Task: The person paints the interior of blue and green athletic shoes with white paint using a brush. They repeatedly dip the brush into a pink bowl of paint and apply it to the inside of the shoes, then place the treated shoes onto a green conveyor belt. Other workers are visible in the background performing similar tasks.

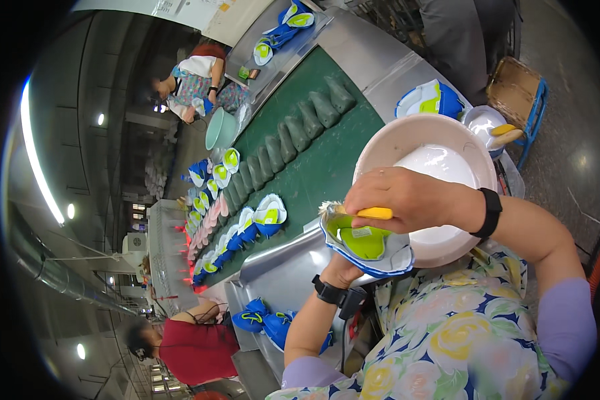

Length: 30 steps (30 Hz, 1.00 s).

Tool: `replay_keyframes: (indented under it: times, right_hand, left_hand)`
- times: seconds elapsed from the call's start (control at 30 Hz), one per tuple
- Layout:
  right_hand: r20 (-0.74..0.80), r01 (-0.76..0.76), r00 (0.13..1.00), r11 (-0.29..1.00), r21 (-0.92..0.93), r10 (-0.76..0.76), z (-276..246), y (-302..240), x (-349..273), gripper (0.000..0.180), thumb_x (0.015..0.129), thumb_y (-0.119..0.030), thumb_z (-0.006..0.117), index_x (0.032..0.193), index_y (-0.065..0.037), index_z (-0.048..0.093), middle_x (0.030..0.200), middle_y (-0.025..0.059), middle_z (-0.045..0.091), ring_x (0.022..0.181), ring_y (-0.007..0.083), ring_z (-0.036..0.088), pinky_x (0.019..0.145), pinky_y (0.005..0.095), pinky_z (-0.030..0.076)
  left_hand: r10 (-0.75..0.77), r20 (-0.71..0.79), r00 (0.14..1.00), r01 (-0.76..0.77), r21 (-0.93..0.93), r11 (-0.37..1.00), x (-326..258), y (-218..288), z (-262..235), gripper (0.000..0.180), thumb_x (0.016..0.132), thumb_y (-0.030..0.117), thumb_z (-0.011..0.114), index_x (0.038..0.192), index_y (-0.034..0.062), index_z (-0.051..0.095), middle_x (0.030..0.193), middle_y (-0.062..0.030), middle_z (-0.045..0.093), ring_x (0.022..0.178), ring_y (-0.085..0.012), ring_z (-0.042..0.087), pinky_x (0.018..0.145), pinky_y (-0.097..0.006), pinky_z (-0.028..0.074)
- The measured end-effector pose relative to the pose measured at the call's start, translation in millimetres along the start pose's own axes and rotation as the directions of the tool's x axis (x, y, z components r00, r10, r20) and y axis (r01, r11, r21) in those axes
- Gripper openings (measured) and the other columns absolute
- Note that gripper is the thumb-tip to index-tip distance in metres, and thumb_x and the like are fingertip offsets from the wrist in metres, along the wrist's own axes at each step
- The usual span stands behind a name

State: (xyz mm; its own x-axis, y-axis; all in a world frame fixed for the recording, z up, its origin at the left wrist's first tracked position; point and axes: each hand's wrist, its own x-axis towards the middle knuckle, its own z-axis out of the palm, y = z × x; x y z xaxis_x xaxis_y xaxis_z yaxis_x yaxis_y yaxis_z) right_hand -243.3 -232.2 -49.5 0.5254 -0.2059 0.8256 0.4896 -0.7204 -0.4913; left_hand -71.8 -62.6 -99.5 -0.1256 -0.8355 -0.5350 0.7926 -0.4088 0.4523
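Note:
My right hand point(393, 197) is closed round the yellow handle of a brush point(377, 213). The pale bristles touch the rim of a shoe upper point(367, 245), which is blue outside and white and lime green inside. From below, my left hand point(341, 272) grips this upper with its opening turned up; most of the left fingers are hidden beneath it. Right behind and beside my right hand stands a large pale pink basin point(375, 160) holding white liquid point(440, 163).
A green conveyor belt point(343, 157) carries a row of dark shoe lasts point(290, 140) and several blue-and-white uppers point(270, 215). Beyond the basin are another upper point(430, 100) and a white bowl point(480, 121) with a yellow-handled brush. More uppers point(277, 327) lie left. Co-workers point(200, 343) sit along the line.

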Motion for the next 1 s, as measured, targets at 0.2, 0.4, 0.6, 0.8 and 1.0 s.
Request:
replay_keyframes:
  times: [0.2, 0.4, 0.6, 0.8, 1.0]
  right_hand:
    - [0.175, -0.375, 0.912, 0.927, -0.004, 0.370, -13, 18, -9, 0.020, 0.087, -0.016, 0.073, 0.094, -0.004, 0.059, 0.079, 0.0159, 0.064, 0.072, 0.0365, 0.065, 0.064, 0.0413, 0.050]
    - [0.120, -0.493, 0.860, 0.868, -0.053, 0.496, -35, 8, -6, 0.018, 0.086, -0.014, 0.073, 0.092, -0.004, 0.059, 0.080, 0.0175, 0.066, 0.070, 0.0344, 0.065, 0.063, 0.0395, 0.049]
    - [0.166, -0.352, 0.917, 0.931, -0.092, 0.363, -29, 11, -2, 0.019, 0.087, -0.014, 0.073, 0.088, -0.004, 0.056, 0.081, 0.0158, 0.065, 0.072, 0.0352, 0.064, 0.064, 0.0399, 0.049]
    - [-0.067, -0.301, 0.953, 0.950, -0.078, 0.296, -20, 7, 11, 0.022, 0.086, -0.018, 0.073, 0.089, -0.002, 0.058, 0.075, 0.0187, 0.065, 0.069, 0.0371, 0.064, 0.062, 0.0414, 0.049]
    - [0.114, -0.739, 0.634, 0.643, -0.201, 0.765, -22, 15, 13, 0.029, 0.085, -0.022, 0.074, 0.086, 0.004, 0.064, 0.069, 0.0159, 0.065, 0.059, 0.0238, 0.064, 0.055, 0.0357, 0.047]
  left_hand:
    - [0.241, -0.060, 0.969, -0.241, 0.020, 0.970, -7, 5, -39, 0.053, 0.101, 0.047, 0.051, 0.141, 0.0108, 0.052, 0.135, -0.0120, 0.062, 0.121, -0.0289, 0.062, 0.106, -0.049, 0.050]
    - [0.336, 0.004, 0.942, -0.331, 0.185, 0.925, -5, 30, -26, 0.058, 0.099, 0.042, 0.055, 0.144, 0.0067, 0.049, 0.135, -0.0145, 0.061, 0.116, -0.0311, 0.065, 0.096, -0.048, 0.057]
    - [0.391, -0.044, 0.919, -0.372, 0.228, 0.900, -10, 38, -18, 0.051, 0.101, 0.038, 0.053, 0.140, 0.0062, 0.051, 0.129, -0.0137, 0.064, 0.109, -0.0297, 0.068, 0.092, -0.047, 0.059]
    - [0.476, 0.003, 0.880, -0.451, 0.324, 0.832, -12, 44, -38, 0.046, 0.102, 0.033, 0.054, 0.138, 0.0051, 0.053, 0.125, -0.0118, 0.065, 0.106, -0.0274, 0.069, 0.089, -0.046, 0.060]
    - [0.642, -0.072, 0.763, -0.592, 0.319, 0.740, -8, 70, -55, 0.044, 0.103, 0.034, 0.050, 0.140, 0.0087, 0.052, 0.124, -0.0097, 0.065, 0.108, -0.0229, 0.068, 0.091, -0.038, 0.059]
